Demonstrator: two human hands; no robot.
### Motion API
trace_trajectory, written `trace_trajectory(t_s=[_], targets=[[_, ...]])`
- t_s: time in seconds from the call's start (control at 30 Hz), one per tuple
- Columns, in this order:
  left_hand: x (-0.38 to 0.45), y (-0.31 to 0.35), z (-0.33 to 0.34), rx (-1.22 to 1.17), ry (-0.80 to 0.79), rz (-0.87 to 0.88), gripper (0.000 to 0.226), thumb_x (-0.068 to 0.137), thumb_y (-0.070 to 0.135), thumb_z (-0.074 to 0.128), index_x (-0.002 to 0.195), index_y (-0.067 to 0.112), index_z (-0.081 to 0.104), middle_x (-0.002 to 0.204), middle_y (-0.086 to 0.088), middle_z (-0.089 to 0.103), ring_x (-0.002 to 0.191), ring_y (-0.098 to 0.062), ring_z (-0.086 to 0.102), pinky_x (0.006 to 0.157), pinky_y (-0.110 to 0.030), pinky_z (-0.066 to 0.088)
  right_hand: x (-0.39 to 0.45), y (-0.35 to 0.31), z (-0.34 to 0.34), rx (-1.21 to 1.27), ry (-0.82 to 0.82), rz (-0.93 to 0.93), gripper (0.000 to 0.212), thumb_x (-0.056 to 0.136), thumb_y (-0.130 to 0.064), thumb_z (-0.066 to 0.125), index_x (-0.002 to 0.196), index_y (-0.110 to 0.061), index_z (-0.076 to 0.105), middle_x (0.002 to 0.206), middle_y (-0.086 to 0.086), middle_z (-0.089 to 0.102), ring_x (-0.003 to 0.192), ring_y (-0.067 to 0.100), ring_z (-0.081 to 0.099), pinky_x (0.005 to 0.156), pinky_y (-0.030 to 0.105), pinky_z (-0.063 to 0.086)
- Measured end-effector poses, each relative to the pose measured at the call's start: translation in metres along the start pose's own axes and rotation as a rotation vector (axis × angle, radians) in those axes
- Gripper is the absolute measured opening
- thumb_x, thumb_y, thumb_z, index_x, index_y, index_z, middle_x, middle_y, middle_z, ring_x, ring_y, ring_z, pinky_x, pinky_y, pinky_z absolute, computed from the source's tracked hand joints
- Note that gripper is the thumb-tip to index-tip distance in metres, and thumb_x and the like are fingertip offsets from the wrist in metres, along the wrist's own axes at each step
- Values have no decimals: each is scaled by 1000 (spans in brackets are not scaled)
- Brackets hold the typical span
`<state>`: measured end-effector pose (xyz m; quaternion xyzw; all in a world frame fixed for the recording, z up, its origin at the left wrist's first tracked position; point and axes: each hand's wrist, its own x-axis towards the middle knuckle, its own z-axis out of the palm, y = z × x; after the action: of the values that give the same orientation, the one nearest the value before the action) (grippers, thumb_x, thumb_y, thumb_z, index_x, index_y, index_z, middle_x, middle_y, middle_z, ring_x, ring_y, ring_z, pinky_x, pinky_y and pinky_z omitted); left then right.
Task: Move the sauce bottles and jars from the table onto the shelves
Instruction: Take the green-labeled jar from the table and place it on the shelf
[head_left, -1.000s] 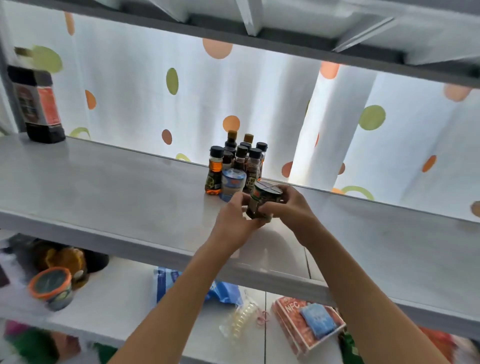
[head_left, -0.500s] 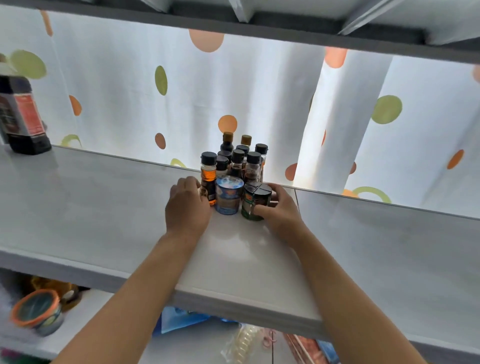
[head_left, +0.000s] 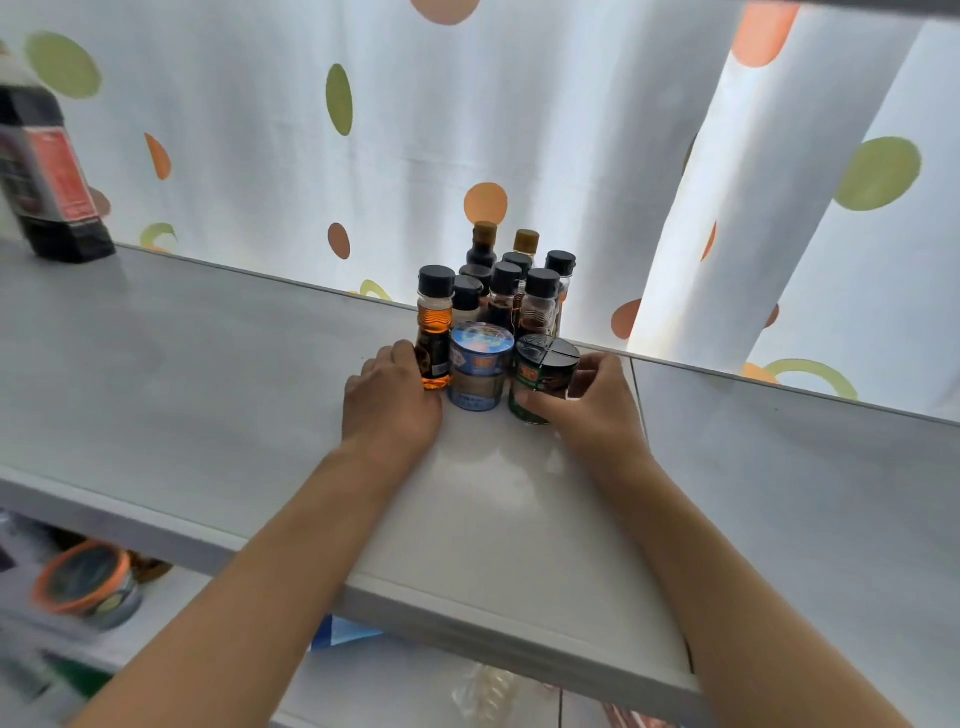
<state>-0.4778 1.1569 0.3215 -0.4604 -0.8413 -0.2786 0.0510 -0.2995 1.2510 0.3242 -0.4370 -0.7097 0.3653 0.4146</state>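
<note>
Pinching the dark jar (head_left: 543, 376) on the shelf (head_left: 208, 374) beside the blue tub (head_left: 479, 371), the right hand (head_left: 592, 410) could jostle the packed bottles (head_left: 511, 288) on release, while the left hand (head_left: 389, 400) lies flat, fingertips touching the amber bottle (head_left: 434, 338).

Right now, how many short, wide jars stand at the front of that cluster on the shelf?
2. The blue jar stands front centre, beside the amber bottle. The dark jar stands to its right, gripped by the right hand. Others may hide behind the bottles.

green jar (head_left: 543, 382), blue jar (head_left: 480, 371), polka-dot curtain (head_left: 249, 156)
</note>
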Motion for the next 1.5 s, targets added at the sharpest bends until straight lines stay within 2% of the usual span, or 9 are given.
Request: trace_trajectory(t_s=[0.17,0.4,0.53,0.67,0.8,0.93,1.13,1.33,1.5], targets=[[-1,-1,1,1,10,1,40,89,22,55,125,7,46,122,-15,55,112,-33,52,89,-41,40,0,-4,-3,8,16,-22,53,65,-26,88,110,-21,61,98,-9,70,81,11,67,69,29,58],[2,-1,2,4,19,10,36,89,22,54,120,7,47,118,-14,58,109,-34,52,87,-41,40,2,-4,-4,-10,-40,-56,48,75,-21,80,120,-22,64,102,-11,70,94,9,66,77,22,55],[1,0,4,30,41,-32,28,90,18,54,114,4,49,116,-19,59,108,-38,52,86,-41,41,1,-1,-4,-48,-100,0,67,75,-20,79,135,-19,50,112,-3,66,97,9,64,75,17,49],[1,0,5,139,31,-97,29,92,20,50,116,3,51,120,-19,58,114,-36,50,91,-40,39,2,-6,-7,-200,-149,35,76,78,-12,73,143,-10,32,115,0,56,105,19,56,83,27,39],[-15,0,-4,201,-135,-72,35,100,22,37,126,6,53,131,-16,53,123,-32,48,98,-38,38,-17,-10,-23,-466,-185,54,62,87,-14,62,143,-8,36,127,10,54,120,30,53,94,34,43],[-57,-13,-20,279,-338,32,53,104,32,17,153,12,22,162,-5,17,148,-23,16,120,-40,14,-43,-14,-33,-709,-328,43,35,97,-21,43,127,-8,54,132,15,56,116,33,54,94,35,43],[-156,-3,-51,342,-299,2,53,105,31,14,156,15,10,164,-1,7,150,-17,6,122,-37,6,-108,-14,-30,-818,-416,-185,41,99,-25,30,131,-8,50,142,16,47,135,31,39,114,47,28],[-269,23,-49,323,74,-130,46,106,30,26,142,12,48,148,-3,47,143,-17,34,108,-35,38,-207,-7,-21,-802,-268,-571,46,94,-18,32,132,-5,56,140,17,55,132,33,48,111,50,31],[-341,6,-60,274,-190,-309,61,104,14,33,155,17,1,164,2,-5,149,-11,-8,122,-34,6,-283,6,7,-462,-474,-747,58,90,-20,25,136,-2,54,147,18,48,141,30,41,118,53,27]])
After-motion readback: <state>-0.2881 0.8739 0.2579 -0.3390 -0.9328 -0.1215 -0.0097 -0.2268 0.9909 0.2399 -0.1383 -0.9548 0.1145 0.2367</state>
